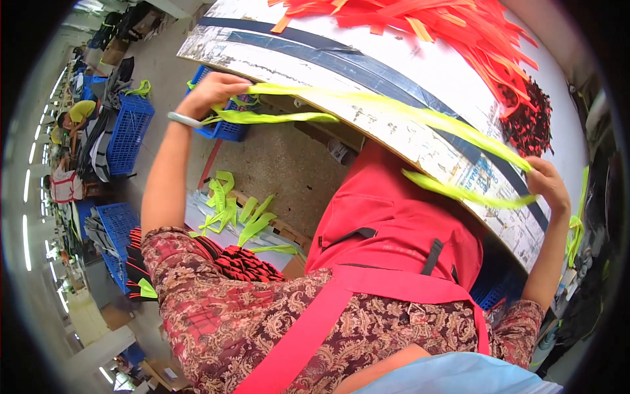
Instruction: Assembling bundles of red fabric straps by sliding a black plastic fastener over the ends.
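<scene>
My left hand point(211, 92) is raised at the table's near-left edge, closed on one end of a bundle of neon yellow straps point(394, 108). The straps stretch across the white worktable point(367, 39) to my right hand point(548, 184), which grips their other end at the table's right edge. Loose strap tails hang below each hand. A red apron point(394, 230) covers my lap under the table edge, over a dark red patterned sleeve.
A heap of orange-red straps point(459, 26) and a pile of small red-and-black pieces point(531, 121) lie on the table's far side. More yellow straps point(233, 210) lie on a low surface at my left. Blue crates point(131, 131) and seated people stand further left.
</scene>
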`<action>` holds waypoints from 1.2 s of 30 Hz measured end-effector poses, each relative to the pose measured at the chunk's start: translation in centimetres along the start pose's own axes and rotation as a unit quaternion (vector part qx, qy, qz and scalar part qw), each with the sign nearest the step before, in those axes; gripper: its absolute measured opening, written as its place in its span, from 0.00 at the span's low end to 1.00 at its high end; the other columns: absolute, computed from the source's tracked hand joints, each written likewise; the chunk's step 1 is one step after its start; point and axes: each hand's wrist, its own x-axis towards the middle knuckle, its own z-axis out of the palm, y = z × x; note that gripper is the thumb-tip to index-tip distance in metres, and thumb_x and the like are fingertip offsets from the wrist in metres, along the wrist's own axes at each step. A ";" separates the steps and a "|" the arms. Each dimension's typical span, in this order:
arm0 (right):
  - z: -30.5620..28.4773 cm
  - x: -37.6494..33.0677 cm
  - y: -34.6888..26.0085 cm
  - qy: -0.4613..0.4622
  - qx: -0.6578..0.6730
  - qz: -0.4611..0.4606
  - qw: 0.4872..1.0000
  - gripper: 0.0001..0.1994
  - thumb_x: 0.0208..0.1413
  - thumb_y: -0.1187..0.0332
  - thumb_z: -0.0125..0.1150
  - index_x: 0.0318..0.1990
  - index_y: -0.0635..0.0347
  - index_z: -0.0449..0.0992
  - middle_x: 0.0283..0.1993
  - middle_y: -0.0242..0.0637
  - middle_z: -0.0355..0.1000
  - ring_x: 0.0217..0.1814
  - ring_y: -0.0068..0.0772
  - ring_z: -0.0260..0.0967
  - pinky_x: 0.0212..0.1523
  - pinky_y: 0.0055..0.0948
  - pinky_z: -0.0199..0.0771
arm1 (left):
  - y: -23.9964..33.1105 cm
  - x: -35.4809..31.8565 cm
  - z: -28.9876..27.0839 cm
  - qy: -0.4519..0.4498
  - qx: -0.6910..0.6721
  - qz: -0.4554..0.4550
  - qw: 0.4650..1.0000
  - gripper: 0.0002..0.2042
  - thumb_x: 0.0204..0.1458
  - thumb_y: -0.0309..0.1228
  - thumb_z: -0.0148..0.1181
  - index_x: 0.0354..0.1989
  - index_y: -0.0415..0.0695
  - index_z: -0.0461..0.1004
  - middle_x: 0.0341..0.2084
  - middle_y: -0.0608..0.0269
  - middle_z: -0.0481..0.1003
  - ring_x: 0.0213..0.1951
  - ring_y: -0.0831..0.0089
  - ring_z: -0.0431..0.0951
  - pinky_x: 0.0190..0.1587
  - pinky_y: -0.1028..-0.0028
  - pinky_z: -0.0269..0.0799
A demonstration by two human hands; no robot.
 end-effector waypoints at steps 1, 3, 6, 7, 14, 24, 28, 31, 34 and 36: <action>-1.6 -0.4 0.3 0.014 -0.006 0.026 1.000 0.15 0.59 0.61 0.58 0.46 0.62 0.74 0.20 0.19 0.58 0.18 0.10 0.52 0.19 0.15 0.51 | -1.6 0.8 -2.4 0.047 0.052 -0.009 0.997 0.14 0.50 0.36 0.66 0.41 0.40 0.81 0.26 0.72 0.76 0.23 0.86 0.66 0.26 0.82 0.61; -2.5 0.8 0.2 0.016 -0.014 0.047 0.999 0.13 0.59 0.61 0.57 0.45 0.61 0.74 0.19 0.19 0.58 0.17 0.10 0.51 0.19 0.15 0.52 | -6.0 1.3 -8.2 0.090 0.124 0.004 0.988 0.15 0.48 0.36 0.68 0.40 0.39 0.81 0.32 0.65 0.80 0.32 0.79 0.76 0.38 0.78 0.71; -2.4 2.1 0.1 0.060 -0.014 0.065 0.996 0.12 0.60 0.61 0.57 0.43 0.60 0.74 0.18 0.18 0.57 0.16 0.10 0.51 0.18 0.15 0.51 | -6.5 3.9 -11.8 0.139 0.263 -0.057 0.953 0.13 0.45 0.36 0.70 0.37 0.42 0.82 0.30 0.63 0.81 0.31 0.78 0.76 0.38 0.76 0.72; -2.1 3.1 0.2 0.063 -0.031 0.072 0.995 0.11 0.60 0.61 0.57 0.42 0.59 0.74 0.19 0.17 0.57 0.16 0.10 0.51 0.18 0.14 0.52 | -6.5 4.7 -13.4 0.181 0.314 -0.048 0.931 0.12 0.48 0.36 0.66 0.38 0.42 0.82 0.31 0.64 0.81 0.33 0.77 0.77 0.40 0.76 0.71; 7.3 12.6 -1.9 0.075 -0.024 -0.020 0.997 0.13 0.61 0.62 0.55 0.45 0.61 0.74 0.22 0.19 0.59 0.20 0.10 0.54 0.21 0.15 0.56 | 3.8 7.0 -27.1 0.507 0.549 0.115 0.654 0.13 0.54 0.37 0.48 0.41 0.61 0.80 0.40 0.62 0.78 0.45 0.59 0.77 0.47 0.55 0.66; 13.3 18.2 -3.4 0.055 -0.182 -0.044 0.981 0.11 0.59 0.67 0.57 0.44 0.64 0.76 0.27 0.25 0.68 0.27 0.15 0.61 0.30 0.20 0.64 | 1.6 21.4 -16.3 0.450 0.554 0.024 0.700 0.19 0.51 0.29 0.52 0.51 0.61 0.75 0.59 0.63 0.66 0.61 0.68 0.64 0.61 0.56 0.51; 13.0 17.8 -3.7 -0.022 -0.252 -0.057 0.966 0.12 0.56 0.68 0.59 0.44 0.65 0.76 0.28 0.32 0.71 0.31 0.22 0.65 0.38 0.25 0.68 | -0.5 24.4 -8.5 0.429 0.457 0.222 0.747 0.18 0.49 0.31 0.54 0.50 0.54 0.76 0.56 0.59 0.66 0.58 0.63 0.67 0.58 0.56 0.57; 11.8 18.4 -8.6 -0.057 -0.408 -0.052 0.910 0.19 0.52 0.66 0.63 0.52 0.58 0.73 0.42 0.43 0.72 0.47 0.37 0.68 0.54 0.32 0.66 | 4.1 25.1 0.0 0.386 0.367 0.343 0.774 0.14 0.55 0.37 0.53 0.49 0.53 0.75 0.55 0.61 0.68 0.55 0.62 0.69 0.56 0.60 0.62; 11.7 22.8 -11.9 0.043 -0.479 -0.175 0.859 0.30 0.49 0.63 0.66 0.62 0.48 0.65 0.61 0.46 0.62 0.66 0.47 0.55 0.66 0.41 0.55 | 6.0 23.7 4.5 0.304 0.507 0.409 0.696 0.18 0.57 0.44 0.51 0.53 0.53 0.72 0.55 0.60 0.69 0.57 0.62 0.67 0.57 0.53 0.57; 13.2 27.3 -13.8 0.115 -0.519 -0.254 0.808 0.35 0.48 0.62 0.66 0.65 0.41 0.60 0.67 0.44 0.55 0.71 0.45 0.49 0.69 0.45 0.50 | 4.7 23.0 6.5 0.305 0.415 0.377 0.770 0.17 0.58 0.45 0.51 0.52 0.52 0.73 0.54 0.59 0.69 0.55 0.63 0.69 0.54 0.59 0.58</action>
